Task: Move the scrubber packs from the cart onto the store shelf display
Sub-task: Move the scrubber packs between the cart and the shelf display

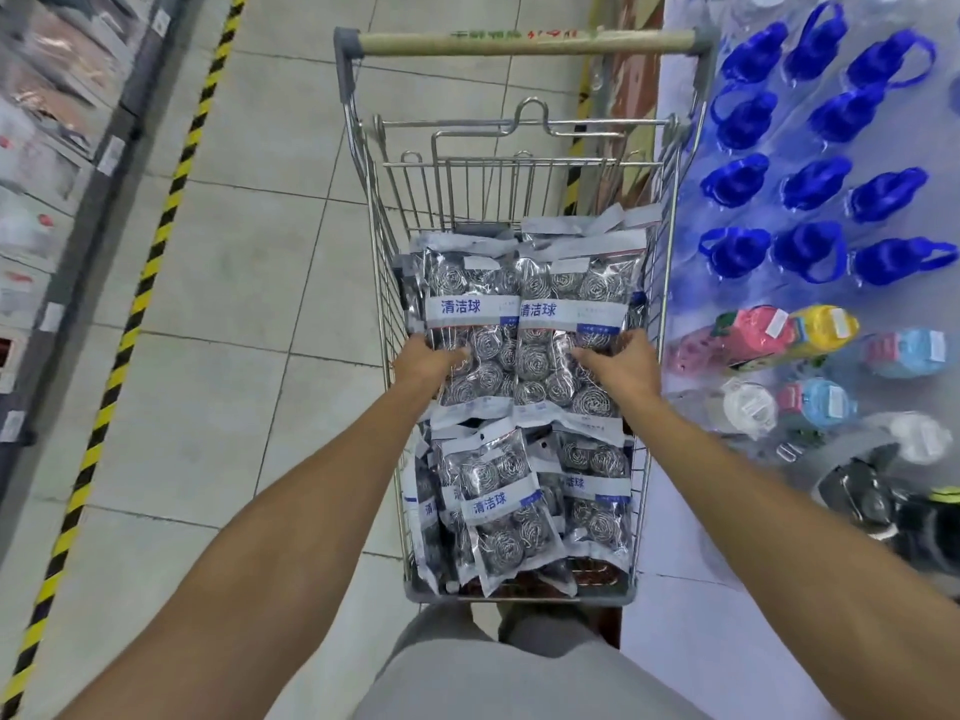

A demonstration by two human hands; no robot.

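A wire shopping cart (384,283) stands in front of me, full of clear packs of steel-wool scrubbers with white and blue labels. Two large packs lie side by side on top of the pile: the left scrubber pack (470,309) and the right scrubber pack (569,314). My left hand (423,358) grips the left pack's outer edge, thumb on its face. My right hand (623,363) grips the right pack's outer edge the same way. Several smaller scrubber packs (501,506) lie loose in the near end of the cart.
A shelf (62,163) of packaged goods runs along the left, behind a yellow-and-black floor stripe (150,262). On the right stand water jugs with blue caps (810,184) and coloured bottles (826,330). The cart handle (524,43) is at the far end. The aisle floor is tiled.
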